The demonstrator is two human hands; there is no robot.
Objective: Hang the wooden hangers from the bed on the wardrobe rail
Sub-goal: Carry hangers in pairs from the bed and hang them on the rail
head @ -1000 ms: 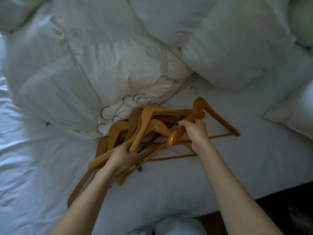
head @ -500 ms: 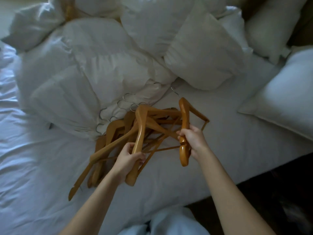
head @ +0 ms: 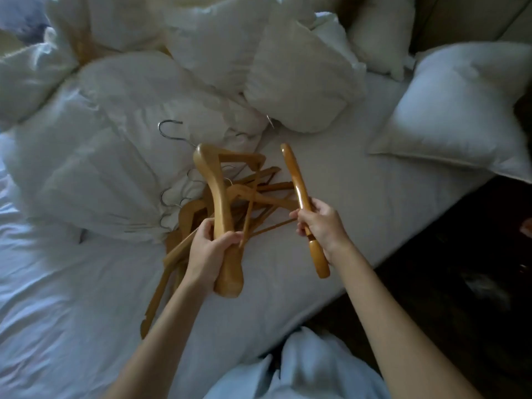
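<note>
A pile of wooden hangers (head: pixel 259 194) with metal hooks lies on the white bed (head: pixel 345 197). My left hand (head: pixel 208 250) grips one broad wooden hanger (head: pixel 214 194), lifted on edge above the pile. My right hand (head: pixel 322 226) holds a second, darker wooden hanger (head: pixel 296 180), raised upright and apart from the pile, its metal hook (head: pixel 270 120) pointing toward the pillows. The wardrobe rail is out of view.
A rumpled white duvet (head: pixel 115 156) and several pillows (head: pixel 466 110) crowd the far and right parts of the bed. The bed's edge runs diagonally at the right, with dark floor (head: pixel 460 283) beyond. My light trouser legs (head: pixel 302 370) show at the bottom.
Both hands have lifted a hanger each out of the pile and turned them on edge. The right hanger has come away to the right. The view has tilted up, showing more pillows.
</note>
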